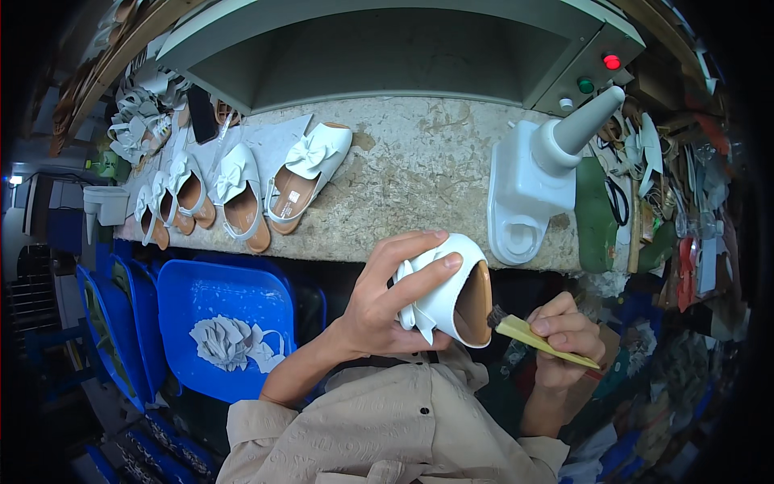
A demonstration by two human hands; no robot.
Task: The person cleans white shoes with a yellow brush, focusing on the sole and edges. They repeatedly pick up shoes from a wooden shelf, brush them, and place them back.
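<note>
My left hand (387, 294) grips a white sandal (443, 278) by its upper, fingers wrapped over the bow side. The sandal's opening and tan sole edge face right. In my right hand (564, 335) is a flat yellow-handled brush (540, 340), pinched between thumb and fingers. Its dark bristles meet or nearly meet the sole edge; I cannot tell which. On the bench (403, 194), at the left, several white sandals with bows stand in a row, among them a larger-looking sandal (310, 177) and its neighbour (239, 194).
A grey machine housing (387, 56) with lit buttons spans the bench's back. At right stands a white dispenser-like device (528, 173) with a cone spout. A blue tray (230, 290) at left holds white pieces. Shoe parts and scraps crowd the right side (645, 202).
</note>
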